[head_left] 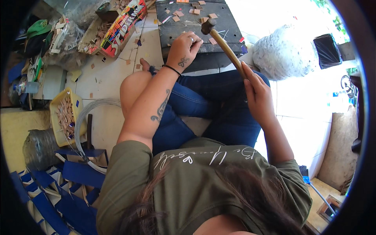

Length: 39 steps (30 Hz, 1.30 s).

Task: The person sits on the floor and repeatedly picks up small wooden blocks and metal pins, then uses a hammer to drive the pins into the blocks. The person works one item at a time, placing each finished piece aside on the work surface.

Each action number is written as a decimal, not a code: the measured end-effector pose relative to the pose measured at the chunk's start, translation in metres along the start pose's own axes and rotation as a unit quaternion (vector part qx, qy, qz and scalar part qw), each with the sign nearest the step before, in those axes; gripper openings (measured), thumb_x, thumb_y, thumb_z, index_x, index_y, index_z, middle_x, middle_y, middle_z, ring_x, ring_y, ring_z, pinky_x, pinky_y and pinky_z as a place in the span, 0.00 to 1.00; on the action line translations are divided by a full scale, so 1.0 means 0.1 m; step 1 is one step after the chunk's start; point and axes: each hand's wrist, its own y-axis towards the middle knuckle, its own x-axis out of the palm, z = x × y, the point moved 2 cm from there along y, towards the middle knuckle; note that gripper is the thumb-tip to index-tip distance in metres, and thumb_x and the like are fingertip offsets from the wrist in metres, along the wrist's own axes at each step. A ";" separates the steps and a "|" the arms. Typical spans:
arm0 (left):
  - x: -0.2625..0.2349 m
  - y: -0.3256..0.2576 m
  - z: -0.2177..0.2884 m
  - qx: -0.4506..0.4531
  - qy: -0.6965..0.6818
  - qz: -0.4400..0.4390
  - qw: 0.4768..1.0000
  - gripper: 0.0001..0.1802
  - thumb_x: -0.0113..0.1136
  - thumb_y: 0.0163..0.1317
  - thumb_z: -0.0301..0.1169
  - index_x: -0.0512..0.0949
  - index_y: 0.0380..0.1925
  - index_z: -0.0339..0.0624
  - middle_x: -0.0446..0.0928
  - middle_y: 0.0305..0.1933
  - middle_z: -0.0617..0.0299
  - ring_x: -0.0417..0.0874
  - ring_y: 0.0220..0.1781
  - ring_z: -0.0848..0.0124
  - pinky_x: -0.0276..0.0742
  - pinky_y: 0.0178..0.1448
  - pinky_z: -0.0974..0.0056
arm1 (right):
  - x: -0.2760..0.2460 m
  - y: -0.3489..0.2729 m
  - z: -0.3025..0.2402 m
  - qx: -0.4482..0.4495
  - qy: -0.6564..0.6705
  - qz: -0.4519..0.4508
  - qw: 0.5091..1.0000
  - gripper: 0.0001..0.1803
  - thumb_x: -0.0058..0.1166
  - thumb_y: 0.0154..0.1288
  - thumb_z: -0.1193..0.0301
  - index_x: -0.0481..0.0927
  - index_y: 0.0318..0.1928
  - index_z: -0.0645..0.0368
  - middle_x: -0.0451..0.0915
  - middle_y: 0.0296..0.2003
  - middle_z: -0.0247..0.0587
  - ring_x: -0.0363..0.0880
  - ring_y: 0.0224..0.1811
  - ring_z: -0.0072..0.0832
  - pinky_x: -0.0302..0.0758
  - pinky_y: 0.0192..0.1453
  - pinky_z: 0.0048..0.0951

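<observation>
My right hand (256, 88) is wrapped round the wooden handle of a hammer (229, 51), whose dark metal head is raised over a low black bench (176, 37). At the bench's near edge, my left hand (184, 47) has thumb and fingers drawn together in a pinch; whatever is between them is too small or hidden to name. A pinkish-brown square chip (212, 41) lies just right of those fingertips. Several more small brown square pieces (194, 11) are scattered over the far part of the bench, and a few thin light sticks or wires (222, 33) lie near the hammer.
Left of the bench stands a colourful printed box (123, 27) beside wood scraps. A yellow basket (69, 137) of small wooden pieces, a coil of grey wire (79, 121) and blue box-like pieces (74, 211) sit at my left. A large stuffed plastic bag (278, 53) is at right.
</observation>
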 end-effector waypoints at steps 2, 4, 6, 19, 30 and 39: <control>0.00 -0.01 0.00 0.007 0.010 0.000 1.000 0.04 0.63 0.57 0.25 0.78 0.27 0.36 0.78 0.28 0.55 0.81 0.32 0.57 0.74 0.37 0.61 | 0.01 0.00 0.02 -0.022 0.010 0.025 0.999 0.24 0.45 0.70 0.76 0.68 0.66 0.50 0.78 0.40 0.51 0.80 0.37 0.45 0.75 0.44 0.36; 0.00 -0.02 0.00 -0.013 0.000 0.003 1.000 0.05 0.63 0.58 0.26 0.79 0.26 0.36 0.78 0.28 0.55 0.81 0.33 0.57 0.74 0.37 0.61 | 0.02 -0.02 0.07 -0.013 0.024 0.027 0.999 0.24 0.45 0.70 0.76 0.68 0.66 0.51 0.79 0.41 0.51 0.80 0.38 0.45 0.75 0.46 0.35; 0.00 -0.01 0.02 -0.018 -0.001 -0.003 1.000 0.06 0.63 0.58 0.26 0.79 0.26 0.36 0.78 0.28 0.55 0.81 0.32 0.57 0.75 0.38 0.62 | 0.08 0.01 0.15 0.011 0.015 -0.011 1.000 0.24 0.45 0.70 0.76 0.68 0.66 0.51 0.79 0.42 0.52 0.80 0.38 0.46 0.75 0.46 0.35; -0.19 -0.01 0.18 0.021 0.269 -0.095 0.958 0.08 0.66 0.51 0.31 0.82 0.27 0.38 0.76 0.33 0.58 0.77 0.42 0.59 0.73 0.48 0.56 | 0.22 0.11 0.38 0.136 0.152 -0.009 0.979 0.23 0.45 0.72 0.74 0.68 0.66 0.52 0.77 0.34 0.41 0.72 0.31 0.24 0.72 0.41 0.25; -0.33 -0.11 -0.02 -0.049 0.141 -0.070 0.986 0.09 0.69 0.47 0.29 0.86 0.32 0.46 0.79 0.37 0.66 0.76 0.46 0.63 0.72 0.50 0.59 | 0.24 0.01 0.21 0.021 0.027 -0.016 0.999 0.24 0.44 0.71 0.75 0.67 0.67 0.47 0.77 0.36 0.49 0.78 0.33 0.44 0.75 0.41 0.37; -0.32 -0.12 -0.06 -0.050 0.140 -0.071 0.986 0.10 0.70 0.46 0.29 0.85 0.32 0.46 0.80 0.37 0.67 0.76 0.47 0.63 0.70 0.50 0.58 | 0.30 -0.02 0.22 0.043 -0.012 -0.026 0.999 0.25 0.45 0.70 0.74 0.67 0.67 0.45 0.73 0.31 0.46 0.77 0.29 0.45 0.73 0.36 0.43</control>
